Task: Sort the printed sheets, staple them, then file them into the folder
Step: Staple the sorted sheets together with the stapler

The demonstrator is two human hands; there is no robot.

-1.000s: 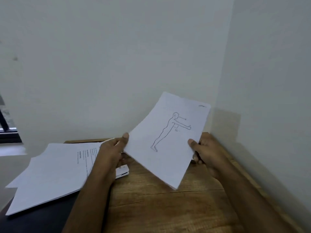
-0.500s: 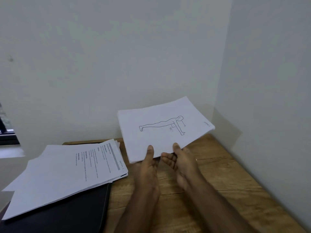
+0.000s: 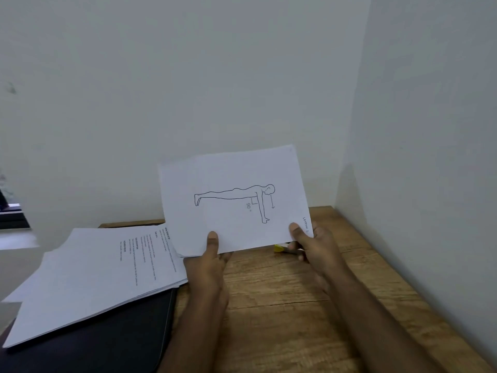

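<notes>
- The left hand (image 3: 209, 261) grips the bottom edge of a small stack of printed sheets (image 3: 234, 200), thumb pressed flat on the front, the other fingers hidden behind the paper
- The right hand (image 3: 317, 247) pinches the lower right corner of the same stack, thumb on the front just beside the small handwritten label along the right edge
- The stack is held up off the wooden table (image 3: 282, 292), tilted back toward the wall (image 3: 188, 76), its long side running left to right
- The top sheet shows a line drawing of a figure in a push-up pose, with a "90°" mark and a downward arrow near the arms
- More than one sheet is in the stack: extra edges show at its lower left corner
- A loose, fanned pile of papers (image 3: 94, 273) lies on the left of the table, its top page printed with lines of text too small to read
- That pile rests on a black folder (image 3: 107, 343), which lies flat at the near left; the pile's right edge is just beside the left hand
- A small yellow object (image 3: 278, 248) lies on the table just under the held stack, between the two hands; what it is cannot be told
- The table sits in a corner where two pale walls meet on the right
</notes>
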